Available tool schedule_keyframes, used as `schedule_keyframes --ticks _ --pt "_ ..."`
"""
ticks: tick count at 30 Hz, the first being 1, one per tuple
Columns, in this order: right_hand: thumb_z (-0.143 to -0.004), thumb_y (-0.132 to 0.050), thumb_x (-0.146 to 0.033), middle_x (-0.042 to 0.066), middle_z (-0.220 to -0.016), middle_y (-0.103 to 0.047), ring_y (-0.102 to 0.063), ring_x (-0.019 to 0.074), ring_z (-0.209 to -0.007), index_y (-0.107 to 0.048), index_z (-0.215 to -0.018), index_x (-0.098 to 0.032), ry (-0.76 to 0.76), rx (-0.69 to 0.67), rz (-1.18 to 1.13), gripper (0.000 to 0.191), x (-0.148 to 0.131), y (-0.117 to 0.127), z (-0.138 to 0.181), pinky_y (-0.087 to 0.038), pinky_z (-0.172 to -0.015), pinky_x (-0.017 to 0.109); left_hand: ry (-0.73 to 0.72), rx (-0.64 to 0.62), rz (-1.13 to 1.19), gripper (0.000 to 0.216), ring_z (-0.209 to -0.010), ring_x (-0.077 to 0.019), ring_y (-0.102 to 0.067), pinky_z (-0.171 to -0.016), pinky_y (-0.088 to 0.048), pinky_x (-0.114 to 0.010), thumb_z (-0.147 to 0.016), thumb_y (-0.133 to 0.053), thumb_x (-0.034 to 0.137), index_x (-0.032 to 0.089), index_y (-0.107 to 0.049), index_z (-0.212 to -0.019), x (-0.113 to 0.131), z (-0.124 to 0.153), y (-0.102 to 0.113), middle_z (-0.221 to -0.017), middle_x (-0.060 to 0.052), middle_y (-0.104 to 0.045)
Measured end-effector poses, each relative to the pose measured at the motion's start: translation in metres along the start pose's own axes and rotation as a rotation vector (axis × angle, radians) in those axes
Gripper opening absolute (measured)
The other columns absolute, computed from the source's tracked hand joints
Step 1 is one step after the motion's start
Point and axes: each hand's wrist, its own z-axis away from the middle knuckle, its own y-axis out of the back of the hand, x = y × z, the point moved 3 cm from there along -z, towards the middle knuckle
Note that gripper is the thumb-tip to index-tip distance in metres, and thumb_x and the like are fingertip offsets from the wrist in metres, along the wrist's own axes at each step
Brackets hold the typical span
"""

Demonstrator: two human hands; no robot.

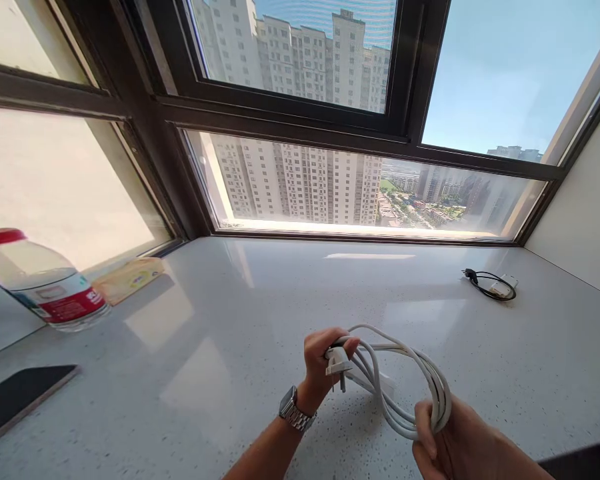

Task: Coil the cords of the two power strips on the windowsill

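Observation:
A white power cord [437,383] is wound in several loose loops between my two hands, above the speckled white counter. My left hand [324,357], with a metal-band watch on its wrist, is closed around the left end of the loops. The cord's white plug [338,362] sticks out below its fingers, prongs pointing down. My right hand [450,437] grips the lower right side of the coil between thumb and fingers. Behind the loops, a flat white piece [380,381] shows in part; the cord hides the rest.
On the left stand a large water bottle [55,293] with a red cap and a pack of tissues [130,277]. A dark flat slab [25,397] lies at the left edge. A black cable [495,290] sits at the right rear, before the window frame [370,240].

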Motion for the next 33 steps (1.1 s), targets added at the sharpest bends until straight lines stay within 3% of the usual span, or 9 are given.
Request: schedule_keyframes --ticks 4,8,12,15,19,24,26,29,33 --pt "-0.085 -0.046 -0.063 -0.003 -0.035 -0.047 -0.034 0.0050 -0.025 -0.043 -0.048 -0.018 0.135 -0.127 -0.132 0.058 0.012 -0.001 -0.010 -0.027 -0.030 0.014 -0.017 -0.012 -0.007 0.039 -0.037 -0.0057 -0.032 -0.038 -0.025 -0.019 -0.083 -0.059 0.034 0.014 -0.050 -0.051 0.001 0.001 -0.001 -0.041 0.002 -0.041" --pt "-0.083 -0.047 -0.063 -0.005 -0.028 -0.036 -0.029 0.0051 -0.024 -0.038 -0.040 -0.018 0.104 -0.132 -0.136 0.063 0.012 0.000 -0.014 -0.028 -0.031 0.016 -0.077 -0.021 -0.016 0.041 -0.039 -0.0059 -0.032 -0.040 -0.025 -0.019 -0.085 -0.058 0.038 0.014 -0.050 -0.052 0.001 0.002 -0.001 -0.042 0.003 -0.039" --pt "-0.072 -0.056 -0.051 -0.006 -0.030 -0.032 -0.029 0.0049 -0.028 -0.037 -0.039 -0.019 -0.025 0.060 0.039 0.050 0.002 0.001 -0.005 -0.027 -0.033 0.017 -0.078 -0.054 0.009 0.042 -0.039 -0.0067 -0.031 -0.040 -0.024 -0.021 -0.083 -0.058 0.043 0.015 -0.051 -0.052 0.000 0.004 -0.002 -0.042 0.003 -0.037" --pt "-0.071 -0.051 -0.051 -0.006 -0.034 -0.030 -0.029 0.0063 -0.030 -0.036 -0.042 -0.020 -0.110 0.300 0.377 0.045 -0.015 0.001 0.001 -0.029 -0.034 0.020 0.072 -0.081 0.031 0.043 -0.039 -0.0068 -0.031 -0.041 -0.024 -0.021 -0.080 -0.060 0.043 0.015 -0.050 -0.049 -0.005 0.005 -0.005 -0.041 0.002 -0.038" --pt "-0.076 -0.045 -0.041 -0.006 -0.042 -0.028 -0.023 0.0056 -0.037 -0.033 -0.046 -0.020 -0.070 0.499 1.086 0.038 -0.049 -0.007 -0.001 -0.021 -0.038 0.021 0.437 -0.069 0.097 0.050 -0.041 -0.0066 -0.027 -0.041 -0.022 -0.022 -0.076 -0.061 0.049 0.016 -0.042 -0.043 -0.017 0.007 -0.012 -0.041 0.003 -0.032" --pt "-0.080 -0.040 -0.029 -0.004 -0.044 -0.027 -0.020 0.0062 -0.040 -0.030 -0.047 -0.018 -0.055 0.563 1.719 0.036 -0.083 -0.013 -0.007 -0.016 -0.044 0.026 1.005 -0.129 0.382 0.059 -0.040 -0.0050 -0.020 -0.041 -0.019 -0.022 -0.061 -0.066 0.066 0.020 -0.031 -0.051 -0.034 0.018 -0.028 -0.043 0.007 -0.025" --pt "-0.080 -0.041 -0.025 -0.003 -0.042 -0.026 -0.019 0.0065 -0.040 -0.029 -0.046 -0.017 -0.080 0.583 1.922 0.037 -0.093 -0.009 -0.008 -0.016 -0.046 0.026 1.169 -0.176 0.499 0.063 -0.039 -0.0035 -0.013 -0.040 -0.016 -0.022 -0.053 -0.069 0.069 0.021 -0.028 -0.054 -0.036 0.022 -0.034 -0.044 0.010 -0.019" --pt "-0.079 -0.043 -0.022 -0.003 -0.043 -0.028 -0.020 0.0069 -0.042 -0.030 -0.046 -0.016 -0.144 0.610 2.057 0.036 -0.100 0.004 -0.011 -0.015 -0.047 0.027 1.241 -0.201 0.510 0.065 -0.041 -0.0029 -0.011 -0.041 -0.014 -0.022 -0.048 -0.070 0.071 0.022 -0.029 -0.054 -0.037 0.026 -0.040 -0.045 0.011 -0.017" --pt "-0.085 -0.040 -0.026 -0.002 -0.048 -0.036 -0.026 0.0065 -0.042 -0.039 -0.049 -0.016 -0.157 0.714 1.733 0.038 -0.095 0.025 -0.022 -0.019 -0.044 0.023 1.052 -0.114 0.247 0.060 -0.043 -0.0057 -0.018 -0.042 -0.017 -0.023 -0.057 -0.064 0.070 0.020 -0.032 -0.050 -0.036 0.023 -0.038 -0.045 0.007 -0.021"
